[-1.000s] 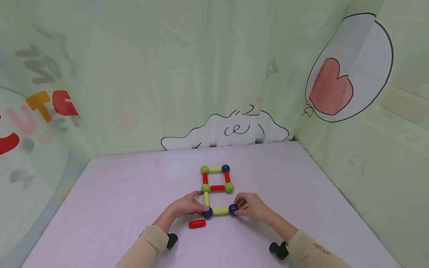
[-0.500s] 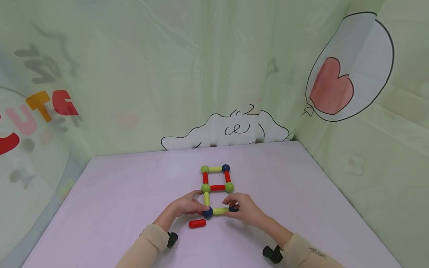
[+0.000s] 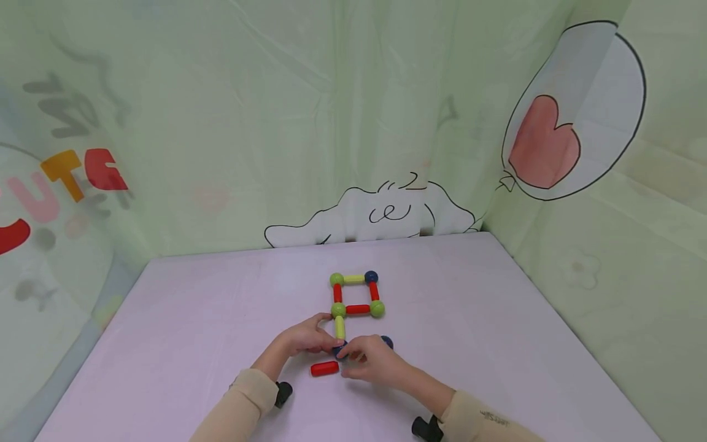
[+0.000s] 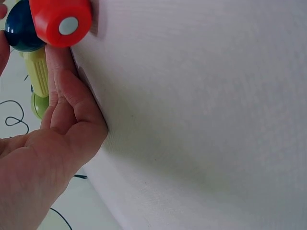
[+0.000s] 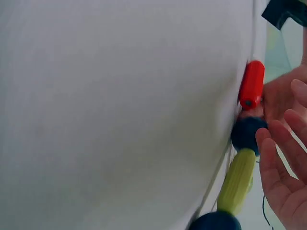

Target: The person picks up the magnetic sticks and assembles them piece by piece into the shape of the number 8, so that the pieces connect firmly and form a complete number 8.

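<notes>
A figure of magnetic balls and rods lies flat on the table. Its far part is a closed square, and a yellow rod (image 3: 339, 328) runs from a green ball (image 3: 339, 310) to a near blue ball (image 5: 246, 135). My left hand (image 3: 304, 336) holds this side, thumb at the blue ball and a finger by the green one. My right hand (image 3: 378, 363) reaches across, fingertips at the same blue ball, fingers extended and apart in the right wrist view. Under it, another yellow rod (image 5: 238, 181) leads to a second blue ball (image 3: 388, 341). A loose red rod (image 3: 324, 369) lies just nearer.
The pale lilac table (image 3: 221, 294) ends at a green printed curtain (image 3: 221, 123) at the back. A black wrist camera (image 3: 283, 394) sits at the left sleeve, another (image 3: 427, 428) at the right sleeve.
My right hand has let go of the right blue ball and slid left along the near yellow rod to the left blue ball. My left hand has stayed in place.
</notes>
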{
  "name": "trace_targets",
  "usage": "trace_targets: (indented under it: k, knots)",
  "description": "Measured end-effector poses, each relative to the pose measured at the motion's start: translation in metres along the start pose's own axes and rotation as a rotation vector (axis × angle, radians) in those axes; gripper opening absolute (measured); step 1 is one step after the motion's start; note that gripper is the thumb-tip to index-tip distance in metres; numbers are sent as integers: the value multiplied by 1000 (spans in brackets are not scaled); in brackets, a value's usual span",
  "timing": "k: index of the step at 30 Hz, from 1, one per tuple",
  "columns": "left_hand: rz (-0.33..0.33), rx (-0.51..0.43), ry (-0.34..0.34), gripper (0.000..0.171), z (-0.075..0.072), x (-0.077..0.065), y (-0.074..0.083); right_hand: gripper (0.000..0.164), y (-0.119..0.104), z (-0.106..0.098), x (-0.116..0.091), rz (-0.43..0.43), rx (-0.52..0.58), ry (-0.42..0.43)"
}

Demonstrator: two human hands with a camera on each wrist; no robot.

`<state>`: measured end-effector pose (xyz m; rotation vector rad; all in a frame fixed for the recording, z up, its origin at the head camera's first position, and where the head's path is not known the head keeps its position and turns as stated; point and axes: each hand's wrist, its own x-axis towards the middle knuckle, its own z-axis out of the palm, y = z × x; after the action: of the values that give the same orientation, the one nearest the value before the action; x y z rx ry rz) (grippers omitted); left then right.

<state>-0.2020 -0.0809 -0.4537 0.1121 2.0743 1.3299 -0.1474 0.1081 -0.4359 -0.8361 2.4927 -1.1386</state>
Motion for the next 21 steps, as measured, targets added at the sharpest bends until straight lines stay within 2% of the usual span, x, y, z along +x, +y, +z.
trace_targets:
  k: [6, 11, 16, 21]
  knots:
    - [-2, -9, 3, 77, 0, -2, 1, 30, -7, 11, 6, 33, -29, -79]
    - [0, -11, 3, 76, -1, -2, 1, 31, -11, 18, 12, 29, -135, -120]
    - [4, -19, -5, 77, -1, -1, 0, 25, -15, 22, 16, 11, -220, -121]
    - [-1, -23, -7, 78, 0, 0, -1, 17, -18, 27, 16, 28, -235, -97]
